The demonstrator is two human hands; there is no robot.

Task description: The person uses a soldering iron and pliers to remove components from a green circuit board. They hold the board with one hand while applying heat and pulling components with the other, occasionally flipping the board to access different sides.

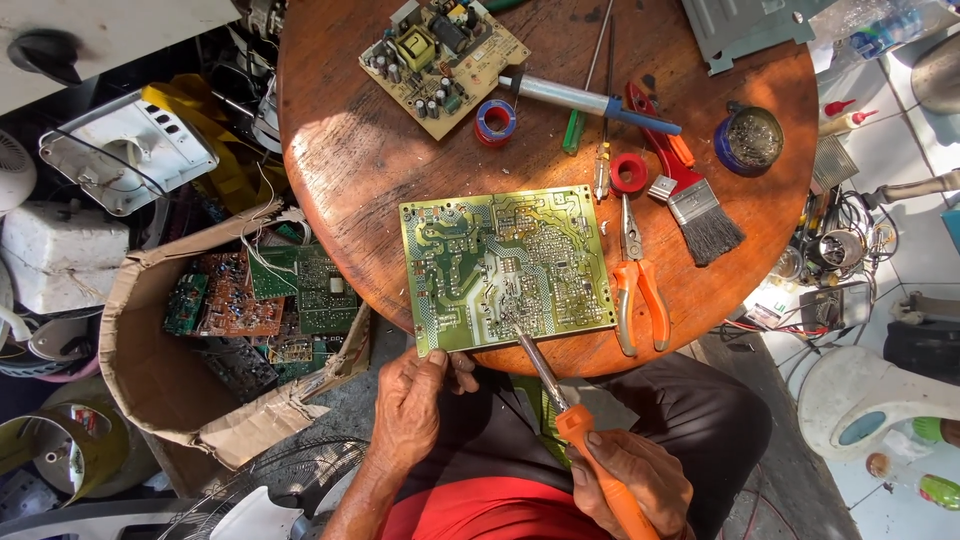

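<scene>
My left hand (410, 405) reaches forward, back up, fingers curled, thumb pinched against them at the tips. My right hand (632, 475) sits lower and nearer my lap, fist closed, knuckles up, wrist angled so the grip points forward and toward my left hand.

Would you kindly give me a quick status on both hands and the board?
Left hand steadying green circuit board at its near-left corner. Right hand gripping orange-handled soldering iron, tip on the board's solder side. Orange pliers beside the board, not obstructing.
</scene>
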